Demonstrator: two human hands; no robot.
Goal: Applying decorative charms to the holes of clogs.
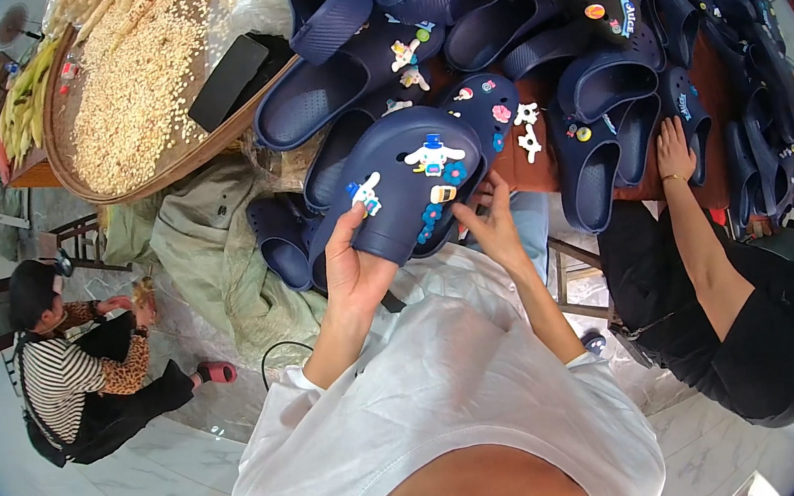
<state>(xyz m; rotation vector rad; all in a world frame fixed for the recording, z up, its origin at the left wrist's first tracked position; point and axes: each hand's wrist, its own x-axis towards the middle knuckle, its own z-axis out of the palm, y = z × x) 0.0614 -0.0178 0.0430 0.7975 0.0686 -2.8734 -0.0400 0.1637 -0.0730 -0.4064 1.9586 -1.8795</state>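
Note:
A navy blue foam clog (387, 169) is held up in my left hand (356, 278), whose thumb lies on its upper beside a white charm. White character charms with blue hats, blue flower charms and a small tan-and-white charm decorate the clog. At its right edge is my right hand (496, 225), thumb and fingers apart; some fingertips are hidden behind the clog. Just beyond stands another navy clog (473, 97) with colourful charms. Two white charms (530, 142) lie on the reddish-brown tabletop (540, 174) to the right.
Many navy clogs (587, 87) crowd the table. A round woven tray (67, 176) of pale kernels, with a black phone (230, 81) at its edge, stands far left. At right, a co-worker's hand (673, 151) touches a clog. Another person (81, 360) sits low at left, near a greenish sack (228, 260).

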